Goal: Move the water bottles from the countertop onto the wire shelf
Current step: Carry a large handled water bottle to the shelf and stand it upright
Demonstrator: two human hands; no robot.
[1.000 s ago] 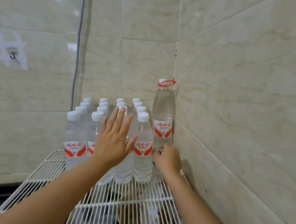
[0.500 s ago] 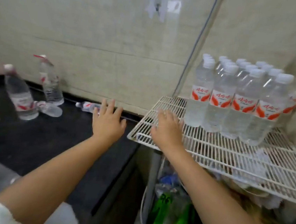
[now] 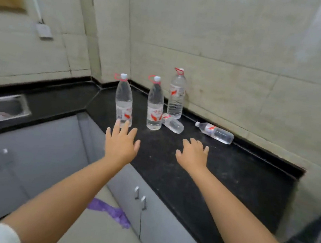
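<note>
Three tall clear water bottles with red carry loops stand on the black countertop [image 3: 219,173]: the left one [image 3: 124,99], the middle one [image 3: 155,105] and the back one [image 3: 176,95] by the wall. Two small bottles lie on their sides, one [image 3: 172,123] beside the middle bottle and one [image 3: 215,132] along the wall. My left hand [image 3: 121,145] hovers just in front of the left tall bottle, fingers spread, holding nothing. My right hand [image 3: 192,154] is stretched out over the counter, empty. The wire shelf is out of view.
A steel sink [image 3: 0,107] is set in the counter at far left. Grey cabinet doors with handles [image 3: 139,197] run below the counter edge. A purple scrap [image 3: 110,212] lies on the floor. Tiled walls close the corner behind the bottles.
The view has swung left from the wire shelf to the countertop. Both hands have left the shelf and now reach toward the bottles on the counter.
</note>
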